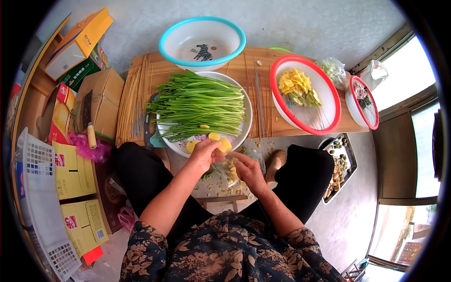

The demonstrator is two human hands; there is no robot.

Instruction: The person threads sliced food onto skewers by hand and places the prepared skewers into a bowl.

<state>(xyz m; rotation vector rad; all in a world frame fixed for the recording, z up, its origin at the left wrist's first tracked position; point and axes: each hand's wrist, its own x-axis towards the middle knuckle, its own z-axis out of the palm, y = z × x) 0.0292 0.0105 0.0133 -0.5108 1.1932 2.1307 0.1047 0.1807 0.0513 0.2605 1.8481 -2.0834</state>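
Note:
My left hand (205, 154) is closed around a thin yellow slice (225, 144) at the near edge of a white plate (247, 123). My right hand (248, 172) is just to its right, fingers pinched together; whatever lies between them is too small to make out. More yellow slices (191, 145) rest on the plate's near rim. A large pile of green chives (202, 103) covers the plate. Below my hands, a clear plastic bag (230, 171) with yellow pieces sits low between my knees.
Thin sticks (131, 103) lie left on the wooden table (258, 56). Behind the plate stands a blue-rimmed basin (202, 42). A red-rimmed basin (305, 94) holds yellow slices and skewers; a smaller one (364, 101) stands right. A tray (350, 157) lies lower right, boxes (77, 171) left.

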